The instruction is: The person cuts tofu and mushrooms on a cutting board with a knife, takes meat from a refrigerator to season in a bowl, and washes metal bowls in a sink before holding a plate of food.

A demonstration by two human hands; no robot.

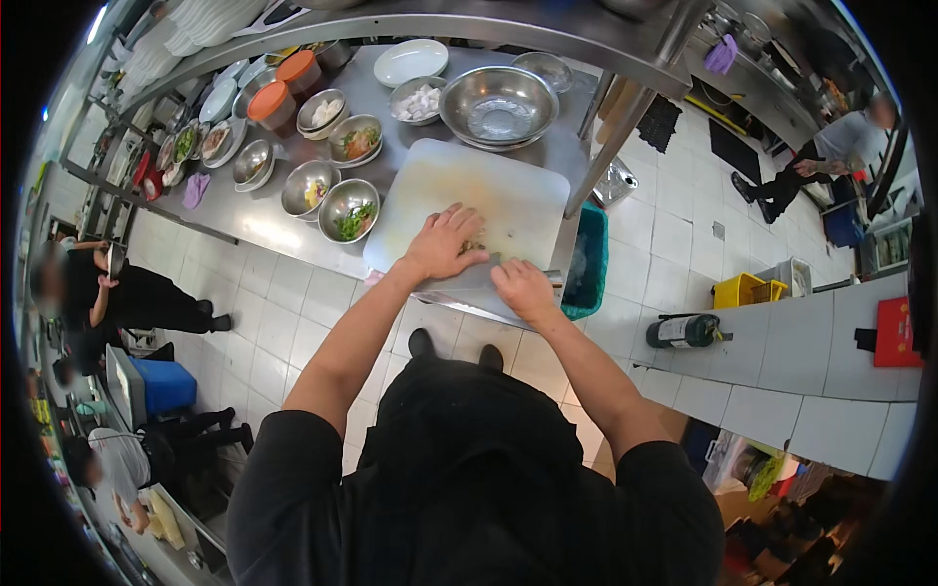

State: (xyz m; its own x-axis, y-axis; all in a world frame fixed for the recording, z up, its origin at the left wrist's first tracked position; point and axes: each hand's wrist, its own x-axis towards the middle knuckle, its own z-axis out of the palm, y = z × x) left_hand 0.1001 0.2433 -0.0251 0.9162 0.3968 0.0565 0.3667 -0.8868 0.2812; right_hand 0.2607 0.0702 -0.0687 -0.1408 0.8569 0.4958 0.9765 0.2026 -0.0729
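Observation:
A white plastic cutting board [432,176] with a yellowish stain lies before me on a steel worktable. My left hand [448,238] rests flat on it, thumb apart from the fingers. Small chopped brown pieces [473,246] lie beside that hand's thumb and fingers; what is under the palm is hidden. My right hand [523,287] is closed around a knife [476,277], whose broad blade points left near the board's front edge, close to my left thumb. A few loose crumbs dot the board to the right.
Steel bowls with chopped greens [357,220], shredded vegetables [360,142] and white cubes [418,102] stand left and behind. A large steel bowl [498,106] sits behind the board. A shelf post [612,150] and green-lined bin [586,264] are at right. Other people stand farther off.

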